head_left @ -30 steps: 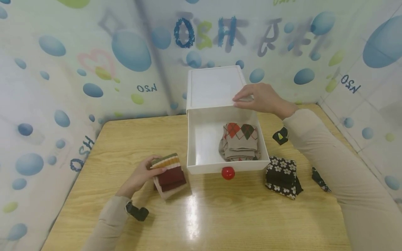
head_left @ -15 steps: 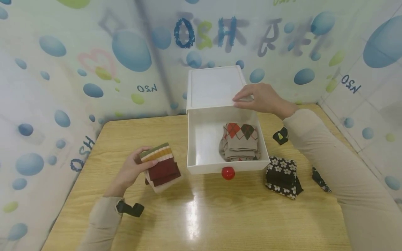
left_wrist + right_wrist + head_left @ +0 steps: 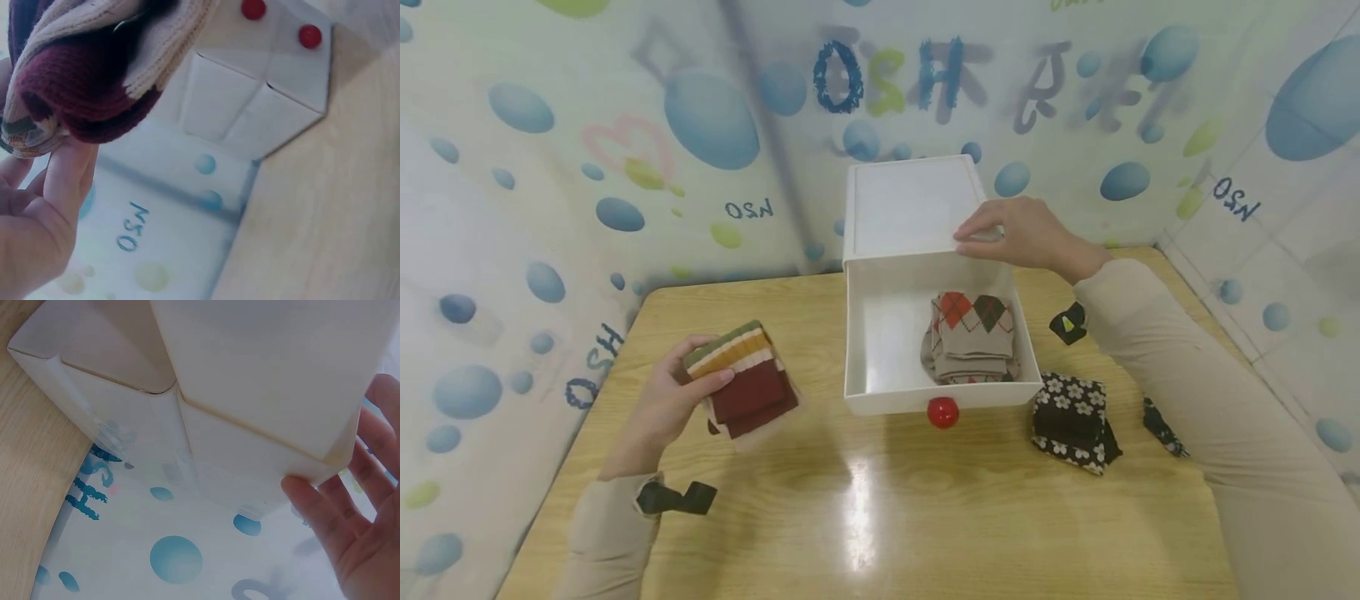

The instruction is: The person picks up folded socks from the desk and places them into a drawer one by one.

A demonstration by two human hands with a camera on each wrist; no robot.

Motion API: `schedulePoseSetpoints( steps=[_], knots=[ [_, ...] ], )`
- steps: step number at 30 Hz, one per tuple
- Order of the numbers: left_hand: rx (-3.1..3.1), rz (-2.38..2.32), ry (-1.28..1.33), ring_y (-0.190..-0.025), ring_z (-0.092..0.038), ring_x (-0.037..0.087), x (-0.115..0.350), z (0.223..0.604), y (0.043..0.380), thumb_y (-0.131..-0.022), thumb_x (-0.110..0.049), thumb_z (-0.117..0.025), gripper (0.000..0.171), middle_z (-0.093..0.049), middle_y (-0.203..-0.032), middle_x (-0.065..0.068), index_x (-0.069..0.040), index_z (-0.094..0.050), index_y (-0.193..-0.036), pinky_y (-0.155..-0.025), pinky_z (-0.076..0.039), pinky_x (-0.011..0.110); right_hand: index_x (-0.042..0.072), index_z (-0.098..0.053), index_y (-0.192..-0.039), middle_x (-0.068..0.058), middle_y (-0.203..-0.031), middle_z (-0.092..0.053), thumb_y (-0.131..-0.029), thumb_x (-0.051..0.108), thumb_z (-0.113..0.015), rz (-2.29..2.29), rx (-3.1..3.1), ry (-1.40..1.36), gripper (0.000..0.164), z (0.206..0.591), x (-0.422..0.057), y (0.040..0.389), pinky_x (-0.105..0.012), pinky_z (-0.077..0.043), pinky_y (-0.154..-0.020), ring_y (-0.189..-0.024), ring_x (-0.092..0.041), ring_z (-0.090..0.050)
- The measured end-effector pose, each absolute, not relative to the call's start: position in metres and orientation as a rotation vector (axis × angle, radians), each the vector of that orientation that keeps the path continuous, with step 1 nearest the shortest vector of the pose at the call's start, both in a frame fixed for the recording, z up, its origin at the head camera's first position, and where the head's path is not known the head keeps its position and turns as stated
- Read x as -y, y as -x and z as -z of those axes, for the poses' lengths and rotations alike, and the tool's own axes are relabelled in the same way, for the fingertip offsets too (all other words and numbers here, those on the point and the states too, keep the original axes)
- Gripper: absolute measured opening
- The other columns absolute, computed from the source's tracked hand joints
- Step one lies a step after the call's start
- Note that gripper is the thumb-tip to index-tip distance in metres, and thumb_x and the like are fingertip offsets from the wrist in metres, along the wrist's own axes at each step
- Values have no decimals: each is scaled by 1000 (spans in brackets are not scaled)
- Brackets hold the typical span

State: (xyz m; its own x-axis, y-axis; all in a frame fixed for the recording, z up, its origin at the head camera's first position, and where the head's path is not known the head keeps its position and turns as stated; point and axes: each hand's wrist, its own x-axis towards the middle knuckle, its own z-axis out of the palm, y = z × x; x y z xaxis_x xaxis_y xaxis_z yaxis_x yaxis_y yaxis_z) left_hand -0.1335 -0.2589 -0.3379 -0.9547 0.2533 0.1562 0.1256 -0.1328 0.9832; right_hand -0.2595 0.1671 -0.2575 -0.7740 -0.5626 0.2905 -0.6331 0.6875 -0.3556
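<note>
Striped socks (image 3: 748, 387) are up off the surface (image 3: 775, 533), left of the pulled-out drawer (image 3: 883, 342), pinched in the left hand (image 3: 662, 400): grip closed snugly on the bundle, thumb in front. Folds look loose to me, so a slack pinch could drop or unroll them. Right hand (image 3: 1030, 237) grips the white box (image 3: 917, 208) by its edge; if that slips, the drawer's overhang might tip it, argyle socks (image 3: 977, 333) and all.
</note>
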Motion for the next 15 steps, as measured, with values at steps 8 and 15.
schedulePoseSetpoints(
  steps=[8, 15],
  knots=[
    [-1921, -2324, -518, -83, -59, 13, 253, 319, 125, -83, 15, -46, 36, -58, -95, 4, -10, -53, -108, -61, -53, 25, 11, -69, -98, -4, -101, -64, -80, 24, -65, -664, 2736, -980, 22, 257, -168, 260, -40, -44, -76, -91, -21, -57],
    [-1935, -2316, -571, -82, -58, 15, 240, 301, 116, -82, 15, -48, 35, -55, -94, 6, -8, -54, -108, -59, -54, 28, 11, -69, -97, -4, -100, -64, -80, 24, -65, -665, 2731, -977, 22, 257, -168, 259, -40, -44, -76, -90, -21, -57]
  ],
)
